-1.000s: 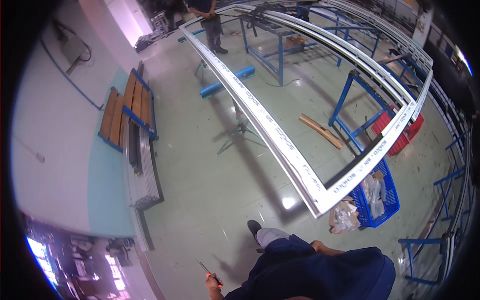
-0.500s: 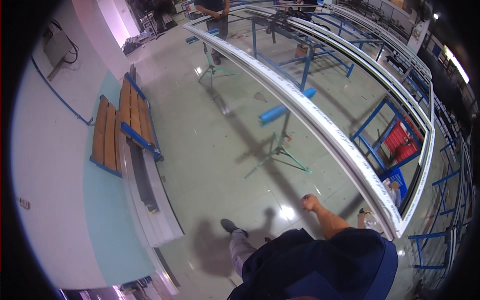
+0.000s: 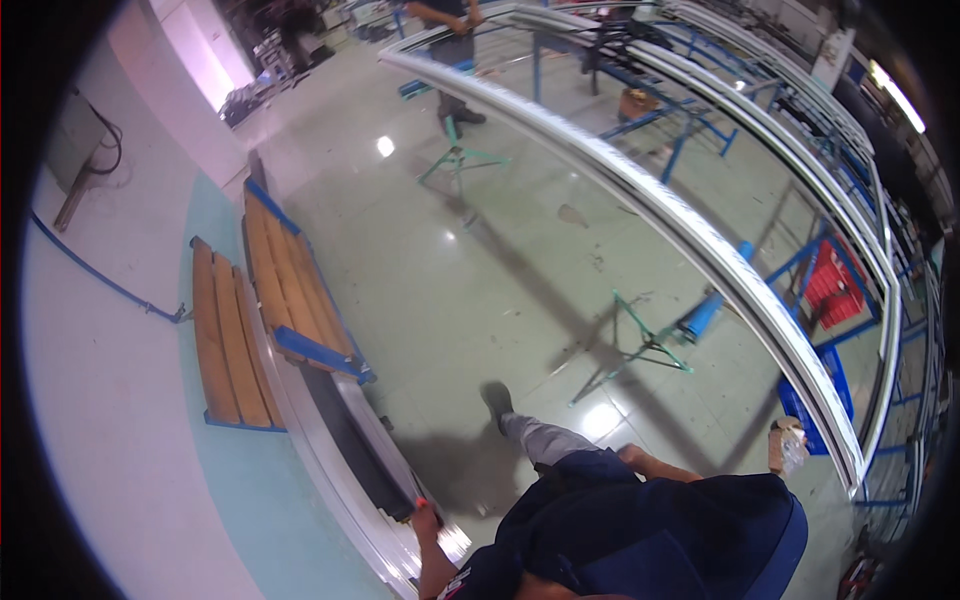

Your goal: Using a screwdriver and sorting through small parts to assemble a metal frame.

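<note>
My left hand (image 3: 425, 519) is at the lower middle, beside the near end of the long metal profiles (image 3: 330, 510) stacked along the wall. Its fingers look curled, with a small orange-red spot at their tips; what they hold, if anything, is too small to make out. A dark grey profile (image 3: 365, 465) lies on that stack, its end close to this hand. My right hand (image 3: 632, 458) hangs in front of my dark blue shirt, partly covered by it, and its fingers are not clear. To its right rises the large white frame (image 3: 640, 180), apart from both hands.
Wooden-slatted benches (image 3: 290, 270) with blue edges stand by the left wall. A green tripod stand (image 3: 650, 345) with a blue roller (image 3: 705, 318) is under the frame. A blue crate (image 3: 825, 400) and red crate (image 3: 835, 285) are right. Another person (image 3: 450, 50) stands far off.
My left hand has come into view beside the metal profiles. My right hand has drawn back toward my body. The benches and profiles now appear nearer, and I have stepped forward.
</note>
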### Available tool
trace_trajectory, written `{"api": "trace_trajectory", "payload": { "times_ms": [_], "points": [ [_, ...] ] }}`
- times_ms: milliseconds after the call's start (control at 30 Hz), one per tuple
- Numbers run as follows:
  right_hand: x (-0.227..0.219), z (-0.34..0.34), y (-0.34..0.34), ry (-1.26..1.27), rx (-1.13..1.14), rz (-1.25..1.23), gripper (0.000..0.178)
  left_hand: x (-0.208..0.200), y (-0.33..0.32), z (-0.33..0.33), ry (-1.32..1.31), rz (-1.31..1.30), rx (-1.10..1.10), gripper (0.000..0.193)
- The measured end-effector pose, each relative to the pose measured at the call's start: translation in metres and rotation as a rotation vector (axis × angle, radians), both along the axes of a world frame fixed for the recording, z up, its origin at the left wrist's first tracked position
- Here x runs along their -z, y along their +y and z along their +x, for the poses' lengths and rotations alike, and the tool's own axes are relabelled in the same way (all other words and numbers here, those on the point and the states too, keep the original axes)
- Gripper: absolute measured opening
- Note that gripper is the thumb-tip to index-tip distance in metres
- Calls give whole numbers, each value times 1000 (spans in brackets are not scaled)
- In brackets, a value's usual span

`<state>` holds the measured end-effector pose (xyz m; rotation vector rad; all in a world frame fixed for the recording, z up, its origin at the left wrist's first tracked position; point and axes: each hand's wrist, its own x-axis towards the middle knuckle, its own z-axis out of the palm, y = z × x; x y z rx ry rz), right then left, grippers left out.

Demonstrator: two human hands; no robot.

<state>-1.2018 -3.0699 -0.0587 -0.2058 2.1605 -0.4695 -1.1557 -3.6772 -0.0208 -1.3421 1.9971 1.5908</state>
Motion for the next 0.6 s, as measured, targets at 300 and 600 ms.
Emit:
{"api": "trace_trajectory", "payload": {
  "times_ms": [300,600],
  "points": [
    [44,-307,-111,-213,565,-43,31,-70,-107,-346,-79,-110,-30,25],
    [-112,-858,-318,290,744,-461,37,48,-176,-510,-544,-407,403,22]
  ]
}}
